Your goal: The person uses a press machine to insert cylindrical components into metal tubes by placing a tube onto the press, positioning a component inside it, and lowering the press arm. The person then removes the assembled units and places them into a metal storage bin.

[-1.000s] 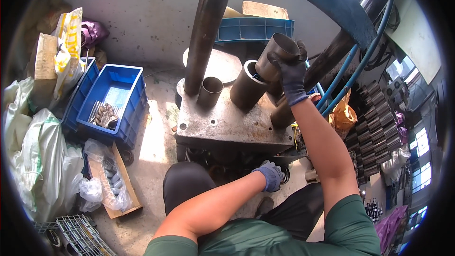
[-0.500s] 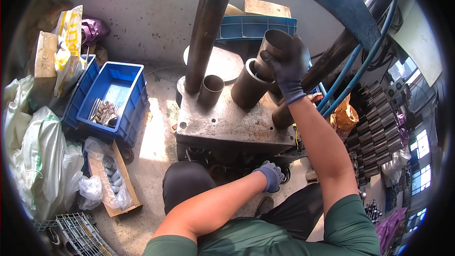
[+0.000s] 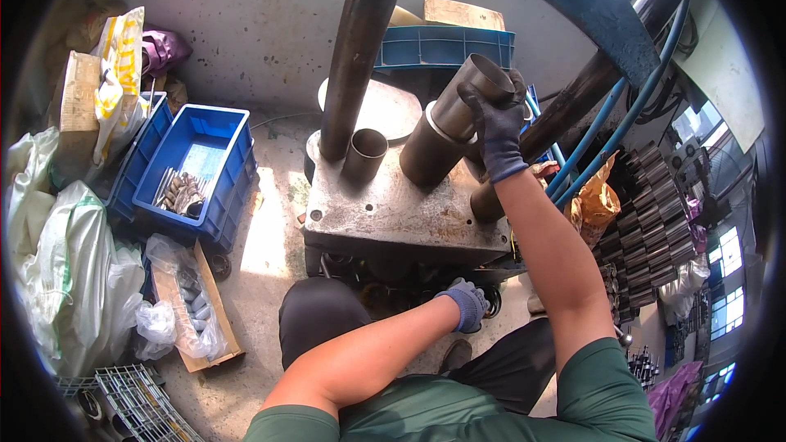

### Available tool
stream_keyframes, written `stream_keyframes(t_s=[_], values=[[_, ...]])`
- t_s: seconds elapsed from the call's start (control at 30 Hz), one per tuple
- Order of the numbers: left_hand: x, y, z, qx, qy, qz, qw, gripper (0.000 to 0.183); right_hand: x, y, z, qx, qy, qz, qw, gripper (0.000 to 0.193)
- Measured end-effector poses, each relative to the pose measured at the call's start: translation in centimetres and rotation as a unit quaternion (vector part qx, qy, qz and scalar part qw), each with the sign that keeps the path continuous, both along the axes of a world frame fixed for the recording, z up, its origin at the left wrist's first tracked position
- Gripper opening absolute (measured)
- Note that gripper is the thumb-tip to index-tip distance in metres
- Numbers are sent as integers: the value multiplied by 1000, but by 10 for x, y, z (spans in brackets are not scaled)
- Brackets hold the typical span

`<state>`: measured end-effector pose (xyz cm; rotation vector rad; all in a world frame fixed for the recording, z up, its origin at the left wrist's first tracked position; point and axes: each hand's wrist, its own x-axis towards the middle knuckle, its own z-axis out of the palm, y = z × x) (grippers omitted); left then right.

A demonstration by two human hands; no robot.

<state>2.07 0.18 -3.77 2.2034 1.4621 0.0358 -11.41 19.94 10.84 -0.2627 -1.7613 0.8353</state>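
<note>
My gloved right hand is wrapped round the upper part of a dark metal tube, with the thumb across its near side. The tube's lower end meets the pale rim of a thicker dark cylinder, in line with it; how far it sits inside cannot be made out. That cylinder stands on a worn metal plate. To its left on the plate is a short open tube. Below the plate's front edge my gloved left hand is closed beside a dark round part; what it grips is hidden.
A thick column rises from the plate's left; another slants up at right beside blue hoses. Blue bins with metal parts, a carton and white sacks lie left. Stacked tubes stand right.
My right hand has brought the tube from a slight offset into line with the thicker cylinder, its lower end now at the pale rim. My left hand has stayed in place.
</note>
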Motion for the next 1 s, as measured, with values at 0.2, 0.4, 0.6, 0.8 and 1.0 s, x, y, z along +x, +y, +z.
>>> stream_keyframes(t_s=[0.2, 0.4, 0.6, 0.8, 1.0], values=[[-4, -2, -1, 5, 8, 4, 1000, 60, -2, -29, 12, -133, 15, 12, 991, 87], [-6, -5, 3, 1, 2, 0, 1000, 58, -5, -11, 2, 65, -61, -96, 991, 111], [-5, -3, -3, 0, 4, -1, 1000, 59, 3, -10, 4, 37, -112, -98, 988, 117], [-9, -4, 3, 4, 15, 6, 1000, 60, 99, -61, -8, -176, -49, 114, 977, 70], [-14, -16, -4, 43, 20, 7, 999, 60, 285, -150, 28, 116, -227, -81, 964, 35]])
